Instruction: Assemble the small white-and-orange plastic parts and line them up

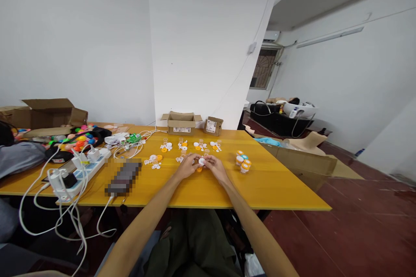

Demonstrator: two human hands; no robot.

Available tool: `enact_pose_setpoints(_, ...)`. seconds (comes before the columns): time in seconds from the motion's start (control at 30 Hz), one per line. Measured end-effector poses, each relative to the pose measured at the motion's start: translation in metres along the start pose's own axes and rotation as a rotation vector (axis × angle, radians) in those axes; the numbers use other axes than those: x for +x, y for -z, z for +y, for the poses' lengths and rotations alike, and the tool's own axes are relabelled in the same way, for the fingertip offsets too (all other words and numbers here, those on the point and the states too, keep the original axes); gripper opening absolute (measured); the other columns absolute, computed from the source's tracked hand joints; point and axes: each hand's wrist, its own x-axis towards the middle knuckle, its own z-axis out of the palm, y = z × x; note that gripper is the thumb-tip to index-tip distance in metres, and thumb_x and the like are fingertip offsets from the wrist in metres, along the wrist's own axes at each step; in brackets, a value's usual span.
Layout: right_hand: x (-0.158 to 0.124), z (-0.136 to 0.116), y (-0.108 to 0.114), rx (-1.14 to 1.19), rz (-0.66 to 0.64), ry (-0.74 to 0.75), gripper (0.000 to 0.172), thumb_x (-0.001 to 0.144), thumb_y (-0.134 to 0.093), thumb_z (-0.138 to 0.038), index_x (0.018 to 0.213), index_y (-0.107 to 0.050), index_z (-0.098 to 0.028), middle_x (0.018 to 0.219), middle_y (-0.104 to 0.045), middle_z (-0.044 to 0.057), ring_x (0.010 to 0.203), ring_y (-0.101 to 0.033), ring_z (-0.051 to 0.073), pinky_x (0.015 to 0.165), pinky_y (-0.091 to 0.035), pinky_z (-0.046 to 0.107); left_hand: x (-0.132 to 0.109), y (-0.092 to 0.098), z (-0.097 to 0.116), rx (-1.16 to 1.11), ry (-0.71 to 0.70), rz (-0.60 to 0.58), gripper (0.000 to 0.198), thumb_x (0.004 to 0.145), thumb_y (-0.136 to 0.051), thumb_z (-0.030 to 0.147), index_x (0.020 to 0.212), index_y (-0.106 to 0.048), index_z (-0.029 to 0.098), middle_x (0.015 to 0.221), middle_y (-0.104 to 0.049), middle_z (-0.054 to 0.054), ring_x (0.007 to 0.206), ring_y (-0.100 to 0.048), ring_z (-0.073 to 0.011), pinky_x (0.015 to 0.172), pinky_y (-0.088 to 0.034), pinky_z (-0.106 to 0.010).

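Over the middle of the yellow table point(269, 186), my left hand point(189, 165) and my right hand point(216, 168) hold a small round white piece point(202, 162) between their fingers. Just below it lies an orange piece point(199, 169). Small groups of parts sit beyond and left of my hands: orange rings point(164, 149), white discs point(184, 148), small white cut-out pieces point(156, 166) and clear cups point(165, 141). On the right stand several round containers point(245, 166) with orange-and-white lids, one lid blue-green point(245, 157).
Two open cardboard boxes point(181, 125) point(213, 125) stand at the back edge. On the left are a blurred dark device point(123, 177), a white power strip point(84, 173) with loose cables, and colourful balls point(81, 140). A large carton point(299, 164) stands beyond the right edge.
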Motion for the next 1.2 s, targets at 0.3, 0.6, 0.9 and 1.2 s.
enact_pose_setpoints(0.3, 0.000, -0.001, -0.001, -0.023, 0.007, 0.027, 0.044, 0.055, -0.086, -0.060, 0.076, -0.072, -0.024, 0.085, -0.076, 0.005, 0.083, -0.069, 0.024, 0.072, -0.058, 0.035, 0.000, -0.002, -0.003, -0.038, 0.000, 0.022, 0.024, 0.080, -0.071, 0.025, 0.103, -0.072, 0.023, 0.100, -0.075, -0.003, 0.094, -0.066, -0.0203, 0.091, -0.053, -0.035)
enact_pose_setpoints(0.6, -0.002, -0.002, -0.001, -0.119, 0.033, 0.108, 0.036, 0.064, -0.080, -0.057, 0.079, -0.073, -0.025, 0.085, -0.075, 0.005, 0.081, -0.068, 0.024, 0.075, -0.056, 0.036, 0.001, -0.002, -0.003, -0.101, -0.012, 0.033, 0.021, 0.079, -0.069, 0.019, 0.100, -0.071, 0.022, 0.100, -0.075, -0.003, 0.094, -0.067, -0.0202, 0.091, -0.054, -0.034)
enact_pose_setpoints(0.9, -0.010, -0.011, -0.010, -0.294, 0.086, 0.255, 0.015, 0.072, -0.069, -0.042, 0.073, -0.068, -0.027, 0.085, -0.068, 0.004, 0.082, -0.062, 0.023, 0.068, -0.050, 0.032, 0.001, -0.001, -0.001, -0.078, 0.020, 0.041, 0.023, 0.079, -0.068, 0.017, 0.101, -0.071, 0.022, 0.099, -0.075, -0.003, 0.093, -0.067, -0.0198, 0.090, -0.054, -0.034)
enact_pose_setpoints(1.2, -0.009, -0.008, -0.009, -0.364, 0.060, 0.307, 0.008, 0.074, -0.063, -0.035, 0.073, -0.066, -0.027, 0.084, -0.067, 0.004, 0.082, -0.061, 0.022, 0.071, -0.051, 0.032, 0.000, 0.001, 0.003, -0.096, 0.026, 0.029, 0.024, 0.079, -0.068, 0.019, 0.103, -0.072, 0.022, 0.099, -0.076, -0.003, 0.092, -0.068, -0.0200, 0.090, -0.054, -0.034)
